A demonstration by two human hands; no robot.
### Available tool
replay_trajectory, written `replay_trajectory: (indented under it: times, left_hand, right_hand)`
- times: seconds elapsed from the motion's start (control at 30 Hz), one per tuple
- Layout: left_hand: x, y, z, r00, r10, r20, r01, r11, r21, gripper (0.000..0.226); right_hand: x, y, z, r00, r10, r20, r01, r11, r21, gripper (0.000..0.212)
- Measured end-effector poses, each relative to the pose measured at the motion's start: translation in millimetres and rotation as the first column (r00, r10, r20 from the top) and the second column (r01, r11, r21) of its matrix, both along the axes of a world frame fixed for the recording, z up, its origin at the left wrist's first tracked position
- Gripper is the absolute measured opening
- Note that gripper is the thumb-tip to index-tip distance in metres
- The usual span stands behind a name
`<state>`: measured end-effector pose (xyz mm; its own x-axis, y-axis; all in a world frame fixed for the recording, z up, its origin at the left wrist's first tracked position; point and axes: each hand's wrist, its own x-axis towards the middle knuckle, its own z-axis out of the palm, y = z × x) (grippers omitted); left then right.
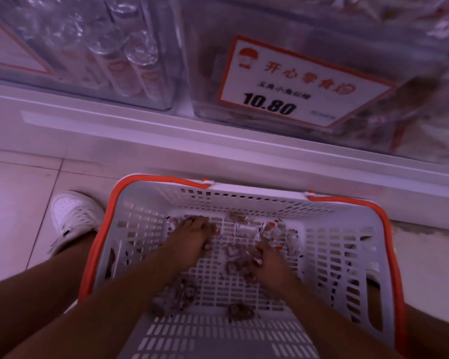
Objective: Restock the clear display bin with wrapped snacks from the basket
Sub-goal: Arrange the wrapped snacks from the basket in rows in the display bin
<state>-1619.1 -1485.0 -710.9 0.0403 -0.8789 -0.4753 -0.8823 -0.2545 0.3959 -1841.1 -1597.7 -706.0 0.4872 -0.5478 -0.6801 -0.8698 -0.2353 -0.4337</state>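
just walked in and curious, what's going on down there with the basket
A person is crouched over a white basket with orange handles, set on the floor below a shelf. Both hands are down inside it: the left hand and the right hand are gathering the small wrapped snacks scattered on the basket's bottom. Above, the clear display bin with the 10.80 price tag waits to be refilled. Nothing is being lifted out yet.

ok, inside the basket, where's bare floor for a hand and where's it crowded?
Bare grid: the left strip of the basket floor beside the left hand, and the right strip past the right hand. The near sloped wall is bare too. Crowded: wrapped snacks fill the middle and far end, with clumps near the bottom centre.
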Motion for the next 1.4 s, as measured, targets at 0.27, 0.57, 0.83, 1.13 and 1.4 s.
replay_trajectory:
  times: [0.27,0.57,0.83,1.13,1.4]
  left_hand:
    - [-11,-39,-7,0.975,-0.173,0.138,0.161,0.982,0.094,0.024]
    - [-7,6,-18,0.991,-0.031,0.128,0.011,0.988,0.155,0.052]
    - [-24,28,-21,0.983,0.062,0.171,-0.086,0.987,0.135,0.050]
    - [-41,24,-4,0.886,0.293,-0.361,-0.247,0.954,0.167,0.041]
    - [-112,29,-26,0.985,-0.173,-0.022,0.174,0.980,0.097,0.039]
  right_hand:
    - [27,-6,-10,0.841,0.540,-0.008,-0.540,0.840,-0.049,0.047]
    - [34,10,-10,0.758,0.610,-0.229,-0.652,0.703,-0.284,0.047]
    - [25,12,-10,0.703,0.686,-0.188,-0.711,0.676,-0.195,0.053]
    - [18,7,-12,0.962,0.270,-0.047,-0.272,0.961,-0.043,0.074]
    - [-42,-12,-1,0.996,0.075,-0.053,-0.078,0.994,-0.071,0.051]
